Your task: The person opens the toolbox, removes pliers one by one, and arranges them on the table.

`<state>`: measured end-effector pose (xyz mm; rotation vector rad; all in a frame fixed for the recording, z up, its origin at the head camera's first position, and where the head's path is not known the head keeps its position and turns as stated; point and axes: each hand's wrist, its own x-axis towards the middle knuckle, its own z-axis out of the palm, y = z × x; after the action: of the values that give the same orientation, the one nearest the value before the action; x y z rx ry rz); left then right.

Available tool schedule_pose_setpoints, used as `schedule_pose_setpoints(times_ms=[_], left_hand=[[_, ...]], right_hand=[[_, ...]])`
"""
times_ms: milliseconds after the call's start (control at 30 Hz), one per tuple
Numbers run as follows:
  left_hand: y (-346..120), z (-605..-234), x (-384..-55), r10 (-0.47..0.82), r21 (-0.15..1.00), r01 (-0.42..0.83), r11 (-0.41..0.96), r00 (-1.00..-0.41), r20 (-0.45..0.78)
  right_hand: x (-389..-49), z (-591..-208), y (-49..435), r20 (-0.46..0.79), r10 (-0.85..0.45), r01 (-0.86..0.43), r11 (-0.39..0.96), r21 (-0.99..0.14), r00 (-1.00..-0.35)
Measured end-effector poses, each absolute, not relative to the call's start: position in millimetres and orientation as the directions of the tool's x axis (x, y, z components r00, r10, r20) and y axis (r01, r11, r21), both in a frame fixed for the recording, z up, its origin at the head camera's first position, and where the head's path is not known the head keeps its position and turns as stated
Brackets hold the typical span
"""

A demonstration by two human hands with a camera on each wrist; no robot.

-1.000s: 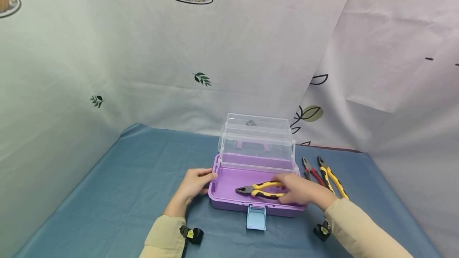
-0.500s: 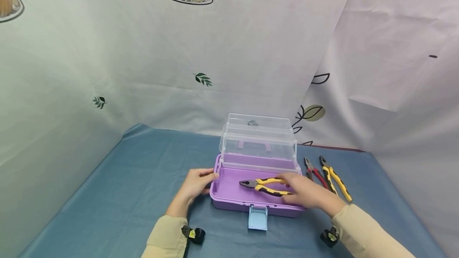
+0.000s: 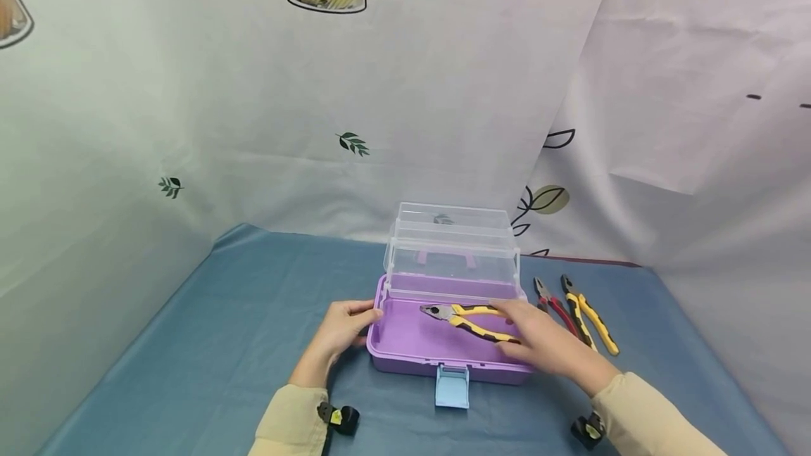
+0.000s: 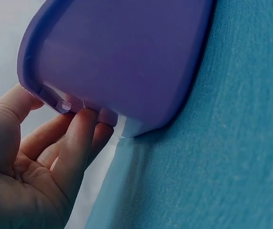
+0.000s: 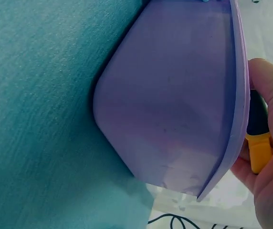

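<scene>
A purple toolbox with its clear lid raised stands on the blue cloth. My left hand grips its left wall, thumb at the rim and fingers against the outer side, as the left wrist view shows. Over the inside of the box, my right hand holds yellow-and-black combination pliers by their spread handles. The grey jaws point left, and the handle ends are hidden by the hand. In the right wrist view, part of a yellow handle shows behind the box wall, between thumb and fingers.
To the right of the box lie red-handled pliers and another yellow-and-black pair. A light blue latch hangs down at the box front. Behind the blue cloth rises a pale printed curtain.
My right hand has moved the pliers toward the back of the box, and their jaws now sit nearer the lid hinge. The left hand keeps its grip on the box.
</scene>
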<state>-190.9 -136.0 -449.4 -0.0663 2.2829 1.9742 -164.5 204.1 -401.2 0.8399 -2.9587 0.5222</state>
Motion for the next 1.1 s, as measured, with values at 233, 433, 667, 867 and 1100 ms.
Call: schedule_pose_setpoints(times_ms=[233, 433, 667, 867, 1100], left_hand=[[-134.4, -450.3, -192.4, 0.027, 0.985, -0.113, 0.129, -0.993, -0.117], [-133.9, -451.7, -193.4, 0.021, 0.985, -0.112, 0.128, -0.993, -0.116], [-134.5, -452.9, -194.4, 0.029, 0.987, -0.111, 0.119, -0.993, -0.115], [-136.1, -451.4, -193.4, 0.029, 0.984, -0.113, 0.136, -0.993, -0.118], [-135.7, -452.3, -193.7, 0.041, 0.985, -0.107, 0.135, -0.993, -0.114]], right_hand=[[-161.5, -403.3, 208.4, 0.178, -0.480, -0.512, 0.810, -0.285, -0.859], [-158.2, -406.5, 213.0, 0.242, -0.464, -0.519, 0.811, -0.272, -0.852], [-155.4, -409.3, 217.1, 0.288, -0.454, -0.525, 0.811, -0.258, -0.843], [-153.0, -409.6, 219.5, 0.368, -0.453, -0.552, 0.800, -0.234, -0.812], [-152.6, -413.8, 225.5, 0.437, -0.438, -0.562, 0.801, -0.206, -0.785]])
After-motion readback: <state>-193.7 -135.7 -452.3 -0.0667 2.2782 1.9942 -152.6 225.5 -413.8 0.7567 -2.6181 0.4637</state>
